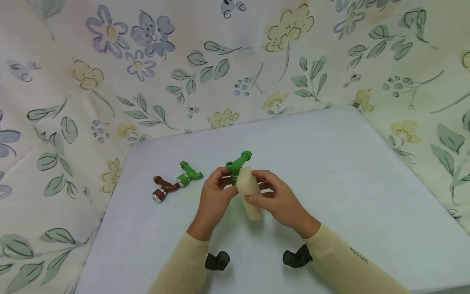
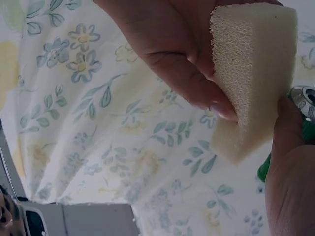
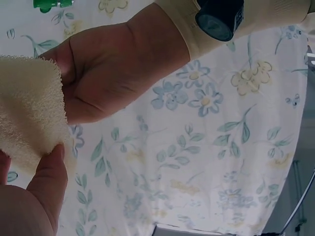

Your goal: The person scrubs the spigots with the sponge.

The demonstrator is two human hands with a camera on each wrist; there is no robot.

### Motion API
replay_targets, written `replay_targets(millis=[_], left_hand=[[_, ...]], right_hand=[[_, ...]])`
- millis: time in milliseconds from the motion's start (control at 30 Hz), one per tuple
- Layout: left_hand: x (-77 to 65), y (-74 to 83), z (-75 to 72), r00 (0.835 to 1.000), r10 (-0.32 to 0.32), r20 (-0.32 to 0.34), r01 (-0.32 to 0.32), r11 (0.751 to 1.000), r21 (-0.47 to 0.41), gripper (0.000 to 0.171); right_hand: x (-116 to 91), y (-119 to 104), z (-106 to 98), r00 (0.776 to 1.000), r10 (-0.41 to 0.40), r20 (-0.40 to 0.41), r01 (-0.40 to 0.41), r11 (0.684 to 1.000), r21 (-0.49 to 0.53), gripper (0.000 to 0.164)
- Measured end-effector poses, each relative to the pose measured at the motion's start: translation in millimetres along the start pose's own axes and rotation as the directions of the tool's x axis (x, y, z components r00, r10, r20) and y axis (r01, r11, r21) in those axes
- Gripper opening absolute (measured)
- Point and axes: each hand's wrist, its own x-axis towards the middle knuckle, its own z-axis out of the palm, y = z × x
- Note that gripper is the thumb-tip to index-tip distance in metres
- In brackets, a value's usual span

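Observation:
A green faucet [image 1: 239,162] with its spout end raised is gripped at its base by my left hand [image 1: 216,199], in the head view. My right hand [image 1: 280,201] pinches a cream sponge block [image 1: 249,194] between thumb and fingers. The sponge overlaps the faucet's lower part and hides some of it. In the left wrist view the faucet's green body [image 2: 309,130] shows behind the left thumb [image 2: 285,128], beside the sponge [image 2: 266,64]. The right wrist view has the right thumb [image 3: 51,169] pressing the sponge's porous face [image 3: 29,103].
Left of the hands lie a brown faucet [image 1: 167,187] and a second green faucet [image 1: 189,173], close together. They rest on a table [image 1: 349,183] with a white cover. Floral cloth [image 1: 235,61] hangs behind it and at the sides. Dark cameras [image 1: 217,261] sit at both wrists.

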Motion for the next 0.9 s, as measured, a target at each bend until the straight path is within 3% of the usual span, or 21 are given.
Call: replay_targets(millis=[300, 533, 767, 900], left_hand=[[-7.4, 9.7, -3.9, 0.99, -0.039, 0.139, 0.051, 0.996, -0.079, 0.045], [-6.5, 8.6, -4.3, 0.977, -0.023, 0.214, 0.043, 0.995, -0.087, 0.048], [-2.7, 3.1, -2.7, 0.987, 0.011, 0.161, -0.019, 0.999, 0.05, 0.039], [-1.7, 0.8, -2.8, 0.992, 0.024, 0.127, -0.03, 0.998, 0.047, 0.034]], right_hand=[[5.6, 7.5, -15.1, 0.992, 0.123, 0.001, -0.123, 0.992, -0.004, 0.046], [6.9, 15.5, -20.4, 0.99, 0.142, -0.005, -0.142, 0.99, 0.007, 0.042], [-1.0, -3.8, -16.8, 0.991, 0.127, 0.038, -0.127, 0.992, 0.021, 0.041], [-5.3, -24.1, -12.6, 0.996, 0.055, 0.063, -0.058, 0.997, 0.047, 0.043]])
